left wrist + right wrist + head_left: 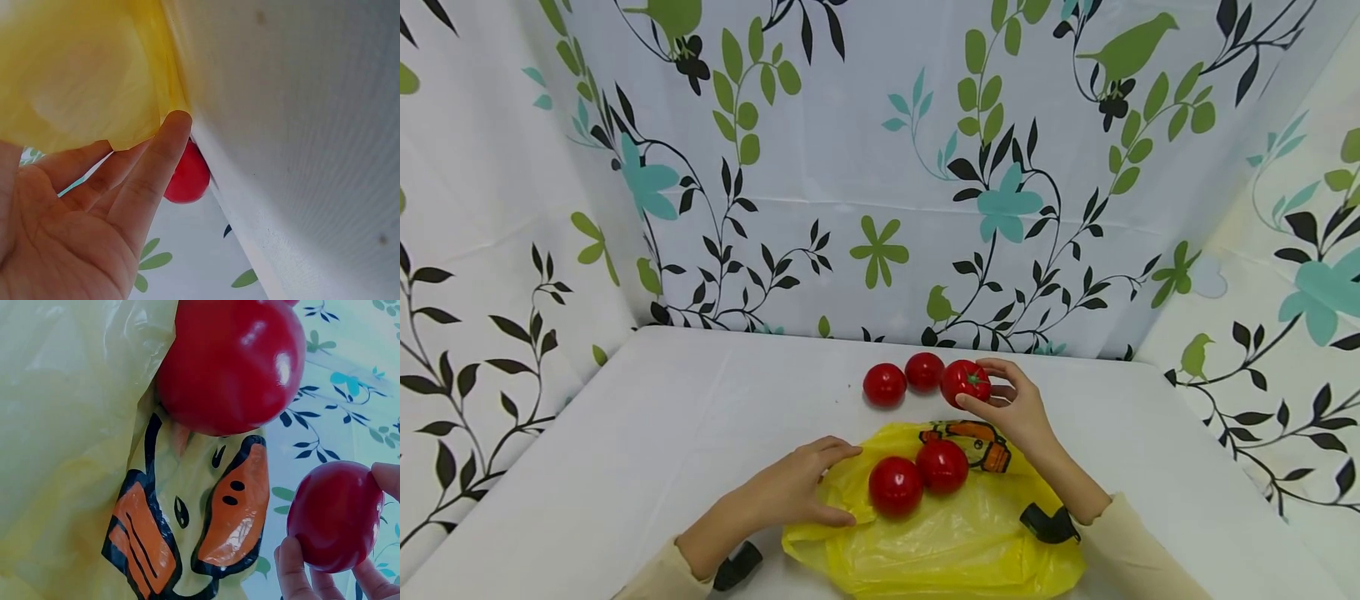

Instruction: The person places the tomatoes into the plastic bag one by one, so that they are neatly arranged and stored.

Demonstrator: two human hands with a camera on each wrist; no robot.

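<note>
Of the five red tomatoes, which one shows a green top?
The tomato held in the right hand; in the head view, the other four show no green.

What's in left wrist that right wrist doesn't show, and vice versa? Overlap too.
Only left wrist: the left hand, palm side visible, fingers at the bag's edge, and the white table surface.

Only right wrist: the right hand holding a red tomato, and the orange-and-black print.

Both: the yellow bag, red tomato surfaces and the leaf-patterned cloth. Whether any tomato is the same one, I can't tell.
</note>
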